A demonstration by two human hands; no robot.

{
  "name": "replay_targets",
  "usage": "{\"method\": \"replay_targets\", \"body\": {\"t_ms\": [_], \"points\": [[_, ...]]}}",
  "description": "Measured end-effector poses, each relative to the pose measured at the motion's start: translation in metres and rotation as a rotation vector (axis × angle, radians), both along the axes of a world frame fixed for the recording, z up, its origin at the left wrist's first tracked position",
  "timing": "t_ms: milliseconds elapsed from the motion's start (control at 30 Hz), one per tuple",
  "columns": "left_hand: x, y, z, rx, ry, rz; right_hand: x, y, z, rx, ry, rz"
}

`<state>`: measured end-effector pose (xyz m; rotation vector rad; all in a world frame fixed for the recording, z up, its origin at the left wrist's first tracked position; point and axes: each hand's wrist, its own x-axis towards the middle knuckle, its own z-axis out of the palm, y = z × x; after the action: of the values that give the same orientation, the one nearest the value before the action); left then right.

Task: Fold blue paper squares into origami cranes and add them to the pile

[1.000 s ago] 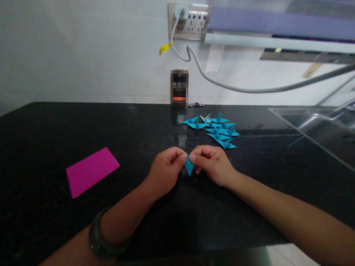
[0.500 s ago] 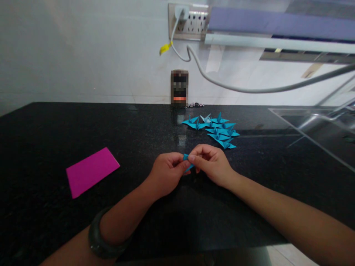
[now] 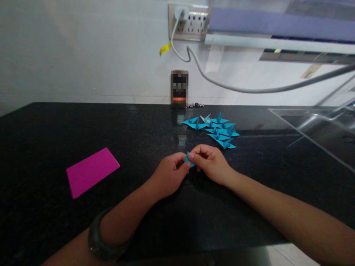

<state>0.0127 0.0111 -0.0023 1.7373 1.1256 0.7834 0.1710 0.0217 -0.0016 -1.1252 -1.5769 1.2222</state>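
Note:
A small folded piece of blue paper [image 3: 189, 160] is pinched between my left hand [image 3: 168, 176] and my right hand [image 3: 209, 162], just above the black counter [image 3: 55, 133]. Most of the piece is hidden by my fingers. A little beyond my right hand lies a cluster of several finished blue paper cranes [image 3: 216, 130]. My left wrist wears a dark bangle [image 3: 102, 244].
A pink stack of paper [image 3: 91, 171] lies flat on the counter to the left. A blurred small box [image 3: 179, 88] stands against the back wall under a socket strip [image 3: 188, 21] with a grey cable [image 3: 249, 88]. A steel sink [image 3: 318, 129] is at the right.
The blue piece, hanging point-down a second ago, has been turned and folded up between my fingertips. Both hands have shifted slightly to the right and closer together.

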Motion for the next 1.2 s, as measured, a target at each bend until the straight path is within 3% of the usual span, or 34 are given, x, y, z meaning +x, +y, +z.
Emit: {"method": "replay_targets", "body": {"t_ms": [167,400,567,700,967,1200], "points": [[0.000,-0.001,0.004,0.031,0.019,0.005,0.001,-0.001,0.004,0.108,-0.030,-0.038],[-0.002,0.003,0.001,-0.046,-0.122,0.147,-0.001,0.000,-0.005,0.000,0.019,0.008],[0.000,0.004,-0.003,-0.104,-0.214,0.111,-0.002,0.000,-0.005,-0.008,0.057,-0.037],[0.001,0.005,-0.005,-0.138,-0.257,0.094,-0.002,0.002,-0.006,-0.054,0.224,-0.041],[-0.004,0.005,0.002,0.017,0.062,0.023,-0.003,0.002,-0.002,-0.049,0.316,-0.051],[-0.001,0.003,0.003,0.005,0.090,0.031,-0.001,0.002,-0.002,-0.042,0.209,-0.146]]}}
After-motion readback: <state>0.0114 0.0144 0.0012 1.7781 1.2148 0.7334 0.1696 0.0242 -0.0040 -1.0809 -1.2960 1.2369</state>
